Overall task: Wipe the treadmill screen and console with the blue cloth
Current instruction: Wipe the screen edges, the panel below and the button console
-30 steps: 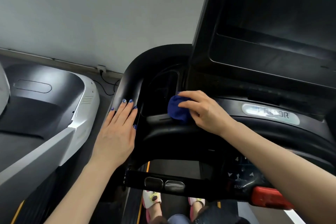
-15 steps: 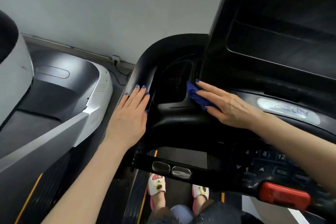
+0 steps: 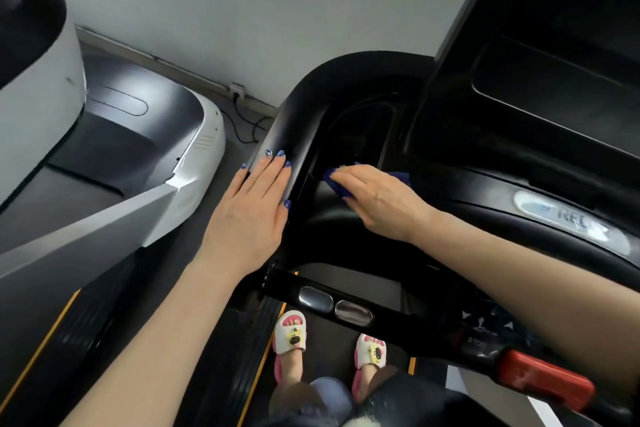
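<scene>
Plain grey wall [image 3: 242, 3], dark floor [image 3: 239, 146]

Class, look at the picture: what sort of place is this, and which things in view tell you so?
Probably a gym or fitness room. A black treadmill console with a red stop key fills the view, and a second machine stands beside it against a plain wall.

Your cloth [image 3: 332, 180] is blue, matching your nails [image 3: 280, 153]; the console [image 3: 332, 225] is black, the stop tab [image 3: 547, 381] lower right red, your slippers [image 3: 291, 336] white and pink.
</scene>
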A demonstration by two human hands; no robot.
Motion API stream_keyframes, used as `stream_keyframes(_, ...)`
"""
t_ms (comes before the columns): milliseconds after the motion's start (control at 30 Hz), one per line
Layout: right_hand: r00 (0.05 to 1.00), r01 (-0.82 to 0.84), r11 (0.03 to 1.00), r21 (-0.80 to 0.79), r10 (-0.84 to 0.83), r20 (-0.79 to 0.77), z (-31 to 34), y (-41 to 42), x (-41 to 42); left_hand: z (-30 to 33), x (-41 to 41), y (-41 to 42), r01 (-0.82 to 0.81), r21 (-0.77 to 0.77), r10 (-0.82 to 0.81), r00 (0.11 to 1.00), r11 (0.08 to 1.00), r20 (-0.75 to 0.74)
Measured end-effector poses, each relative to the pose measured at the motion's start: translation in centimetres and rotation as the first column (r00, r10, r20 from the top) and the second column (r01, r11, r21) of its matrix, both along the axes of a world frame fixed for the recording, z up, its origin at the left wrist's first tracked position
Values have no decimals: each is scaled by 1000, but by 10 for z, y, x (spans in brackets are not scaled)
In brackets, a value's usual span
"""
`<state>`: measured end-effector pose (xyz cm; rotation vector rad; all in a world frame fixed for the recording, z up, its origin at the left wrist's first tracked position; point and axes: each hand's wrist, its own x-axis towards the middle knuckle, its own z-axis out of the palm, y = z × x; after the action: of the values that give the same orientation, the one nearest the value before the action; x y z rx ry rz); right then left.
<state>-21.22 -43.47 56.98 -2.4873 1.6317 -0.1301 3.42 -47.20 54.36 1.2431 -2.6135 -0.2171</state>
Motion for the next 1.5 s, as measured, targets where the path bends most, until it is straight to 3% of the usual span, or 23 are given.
stream_keyframes(100,991,-114,989,90,108,77,17,6,-19,1,5,1,1,1,-1,1000,1000,-4)
stream_keyframes(200,976,-216,966,140,213,36,28,21,-34,2,2,2,-14,1,14,1000,1000,-7)
stream_keyframes(333,984,-160,987,23,161,-70,-1,-1,4,1,0,2,-20,5,20,1000,1000,4)
stream_keyframes(567,963,-267,963,44,268,-15,5,10,-4,-1,1,4,-18,-14,19,999,1000,30)
stream_keyframes(733,975,-202,978,44,205,-87,-9,-7,38,-2,2,3,-19,-16,20,999,1000,26)
stream_keyframes(867,903,-408,891,200,427,-56,6,1,3,-1,1,3,-16,-16,16,1000,1000,23)
stream_keyframes(967,862,-441,870,218,479,-166,13,1,-17,-1,1,3,-23,-8,23,999,1000,25)
stream_keyframes(1100,722,-599,764,238,644,-251,-11,2,15,-2,1,3,-21,-11,21,999,1000,25)
stream_keyframes(1333,599,-666,701,254,706,-379,9,-5,-11,-2,1,4,-23,-28,23,1000,999,11)
stream_keyframes(1500,554,-706,642,299,763,-332,-17,7,23,-3,2,5,-25,-37,26,999,999,19)
